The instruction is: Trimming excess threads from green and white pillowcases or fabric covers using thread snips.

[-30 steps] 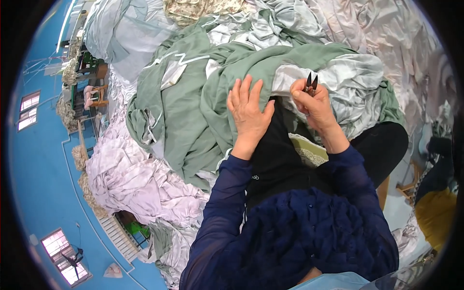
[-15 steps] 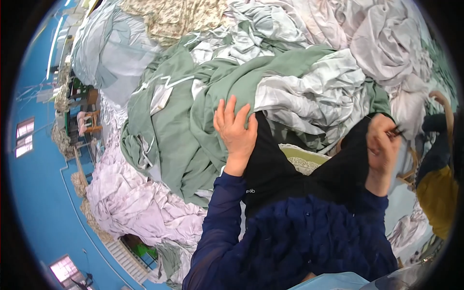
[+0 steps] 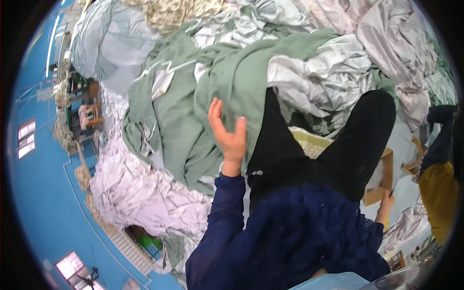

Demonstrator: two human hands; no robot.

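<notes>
A sage-green cloth (image 3: 227, 92) with a white, crumpled side (image 3: 333, 63) lies heaped in front of me and against my black-trousered legs (image 3: 290, 154). Over its near part, beside my left thigh, my left hand (image 3: 229, 137) is held with thumb and fingers apart and nothing in it. Whether it touches the fabric I cannot tell. My right hand (image 3: 385, 209) is low at the right, past my hip, next to an open cardboard box (image 3: 387, 169). Its fingers look closed on a small dark object whose kind is too small to make out.
Piles of pale pink (image 3: 150, 193), light blue (image 3: 113, 48) and floral fabric (image 3: 188, 12) surround me. A patterned yellow-green thing (image 3: 311, 144) shows between my legs. At the right edge is another person in a mustard garment (image 3: 439, 193). A blue floor (image 3: 43, 193) stretches left.
My right hand has moved from above my right knee down and back beside the box, which now shows. My left hand has lifted and turned, its fingers spreading from the green cloth.
</notes>
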